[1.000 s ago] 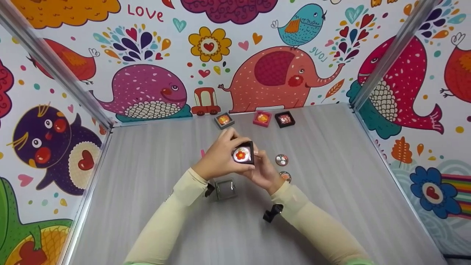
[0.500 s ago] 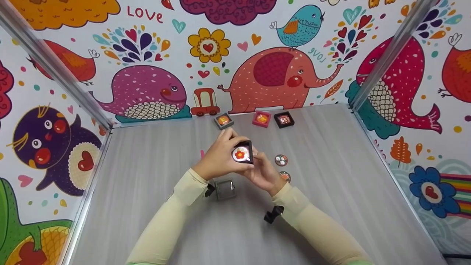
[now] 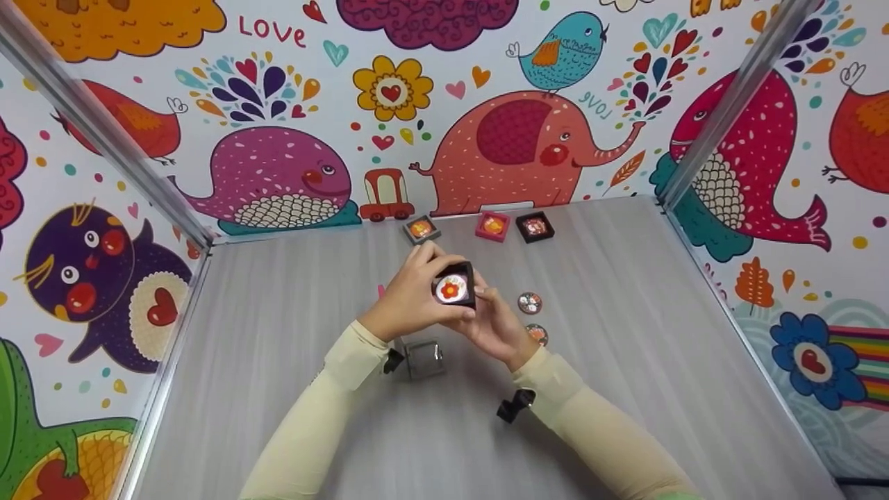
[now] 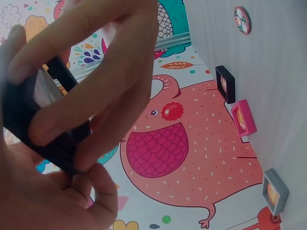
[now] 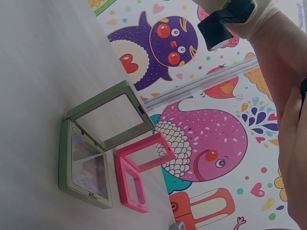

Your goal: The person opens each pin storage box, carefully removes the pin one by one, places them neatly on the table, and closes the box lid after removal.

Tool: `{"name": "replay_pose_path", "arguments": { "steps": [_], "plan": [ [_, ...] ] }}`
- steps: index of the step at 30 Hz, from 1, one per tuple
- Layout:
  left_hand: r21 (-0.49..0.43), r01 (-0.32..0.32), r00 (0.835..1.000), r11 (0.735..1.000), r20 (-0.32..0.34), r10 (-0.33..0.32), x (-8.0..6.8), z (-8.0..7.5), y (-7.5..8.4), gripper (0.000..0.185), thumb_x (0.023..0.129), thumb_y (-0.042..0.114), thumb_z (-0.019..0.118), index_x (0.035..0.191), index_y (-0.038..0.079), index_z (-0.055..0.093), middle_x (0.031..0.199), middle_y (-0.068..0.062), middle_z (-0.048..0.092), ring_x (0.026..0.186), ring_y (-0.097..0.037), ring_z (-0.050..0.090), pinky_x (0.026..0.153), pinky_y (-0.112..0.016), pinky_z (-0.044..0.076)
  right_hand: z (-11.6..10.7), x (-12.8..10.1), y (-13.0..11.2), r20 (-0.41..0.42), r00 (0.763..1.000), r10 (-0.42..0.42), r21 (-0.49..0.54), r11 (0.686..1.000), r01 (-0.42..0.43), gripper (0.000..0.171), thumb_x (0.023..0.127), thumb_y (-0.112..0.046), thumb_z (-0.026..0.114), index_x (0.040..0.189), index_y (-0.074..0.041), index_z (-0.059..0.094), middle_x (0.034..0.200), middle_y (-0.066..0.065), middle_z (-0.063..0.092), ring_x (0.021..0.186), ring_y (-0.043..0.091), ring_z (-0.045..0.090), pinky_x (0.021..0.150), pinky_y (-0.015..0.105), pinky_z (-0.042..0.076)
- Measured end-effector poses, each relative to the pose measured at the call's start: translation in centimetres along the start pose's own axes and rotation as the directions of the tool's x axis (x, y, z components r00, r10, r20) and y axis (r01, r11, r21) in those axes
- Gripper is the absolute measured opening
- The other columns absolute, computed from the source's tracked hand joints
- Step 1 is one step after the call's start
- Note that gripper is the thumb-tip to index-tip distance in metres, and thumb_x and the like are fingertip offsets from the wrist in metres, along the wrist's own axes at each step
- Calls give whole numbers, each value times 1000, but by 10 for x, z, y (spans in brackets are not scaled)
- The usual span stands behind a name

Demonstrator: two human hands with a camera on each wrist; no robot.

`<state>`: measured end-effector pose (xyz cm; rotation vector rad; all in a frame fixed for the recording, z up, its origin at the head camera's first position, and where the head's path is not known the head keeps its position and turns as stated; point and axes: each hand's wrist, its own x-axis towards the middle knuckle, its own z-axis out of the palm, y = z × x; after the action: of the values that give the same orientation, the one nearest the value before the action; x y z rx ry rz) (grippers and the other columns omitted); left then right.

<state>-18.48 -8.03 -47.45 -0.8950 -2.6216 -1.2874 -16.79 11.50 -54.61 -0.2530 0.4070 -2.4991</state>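
Both our hands met above the middle of the grey table (image 3: 625, 389), closed around one small black case (image 3: 455, 285) with a red-and-white flower badge showing in its window. Our left hand (image 3: 410, 298) curled its fingers over the case's top and left edge, the thumb under its near side; the left wrist view showed those fingers (image 4: 96, 72) wrapped round the dark frame. Our right hand (image 3: 496, 323) gripped the same case from the right and below, fingers bent against its edge. The case was held clear of the table, tilted toward us.

On the table beneath our left wrist lay an open green case (image 5: 96, 148), hinged wide, with an open pink case (image 5: 139, 175) just beside it. Right of our hands, two round badges (image 3: 530, 303) lay flat, one nearer us than the other. Along the back wall stood three closed cases well apart from our hands: a grey case (image 3: 421, 228), a pink one (image 3: 492, 226) and a black one (image 3: 535, 226).
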Motion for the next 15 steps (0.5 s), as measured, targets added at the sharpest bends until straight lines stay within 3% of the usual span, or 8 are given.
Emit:
{"name": "replay_pose_path", "arguments": {
  "steps": [4,9,12,15],
  "plan": [
    [-29,-15,999,999,-44,13,0,1,0,74,80,48,98,140,16,70,126,4,56,125,-14,47,101,-34,55,1,0,-2,10,1000,-10,21,1000,9,79,108,-7,54,172,-21,11,162,22,35,134,37,58,111,50,52],
    [-61,-31,996,998,-89,25,1,-1,1,74,81,47,97,140,14,68,132,5,59,132,-14,48,109,-41,51,2,-1,-3,31,1000,7,78,997,-10,81,106,-7,58,171,-19,11,160,25,39,134,39,59,116,54,47],
    [-94,-23,995,995,-103,14,1,-3,2,75,81,43,98,141,13,65,137,2,59,136,-16,47,112,-44,48,2,-2,-4,47,999,12,96,995,-16,78,109,-9,59,171,-18,11,158,27,41,134,40,59,115,54,47],
    [-134,8,994,991,-108,-22,-1,-6,4,76,82,40,97,143,13,60,140,0,58,129,-18,52,110,-43,51,2,-3,-7,34,999,11,94,995,-14,77,110,-11,62,171,-17,14,156,28,45,130,39,62,112,53,51]
  ]
}}
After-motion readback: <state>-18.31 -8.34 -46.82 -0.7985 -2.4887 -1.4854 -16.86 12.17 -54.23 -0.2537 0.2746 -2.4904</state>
